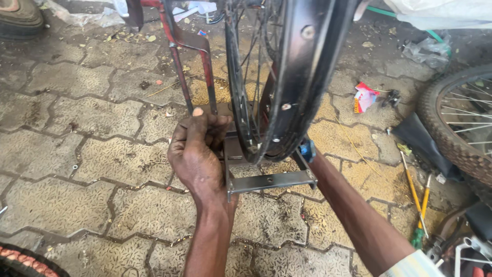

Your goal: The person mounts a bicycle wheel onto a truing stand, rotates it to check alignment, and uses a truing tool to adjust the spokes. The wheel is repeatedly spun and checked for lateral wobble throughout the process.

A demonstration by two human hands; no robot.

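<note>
Far left: paved ground (77, 154) of interlocking blocks, dirty, a tyre edge (20, 18) in the top corner and another tyre (25, 259) at the bottom corner.

Next, the red stand frame (177, 48) rises from the ground, its uprights ending just above the left hand (197, 149). That hand is curled closed over the left end of the grey metal bracket (269, 180), fingers wrapped onto the upright part, thumb on top. Grip looks firm, holding the bracket and stand together.

Centre: the bare black wheel rim (287, 82) with spokes stands upright, its lowest point sitting inside the bracket, close beside the left hand's fingers. No tyre on it.

Right of the rim: the right forearm (353, 210) reaches in behind the rim's lower edge. The right hand itself is hidden by the rim and a small blue part (308, 150), so cannot tell whether it is closed on anything.

Judgement on doing it well: keep the left hand steady on the bracket so the rim stays centred between the arms; keep fingers out of the spokes; work the right side by feel, small moves, since the rim blocks the view there.

Further right: red-white wrapper (365, 96) on the ground, yellow-handled screwdrivers (416, 200) lying near, a tyred wheel (461, 123) at the far edge.
</note>
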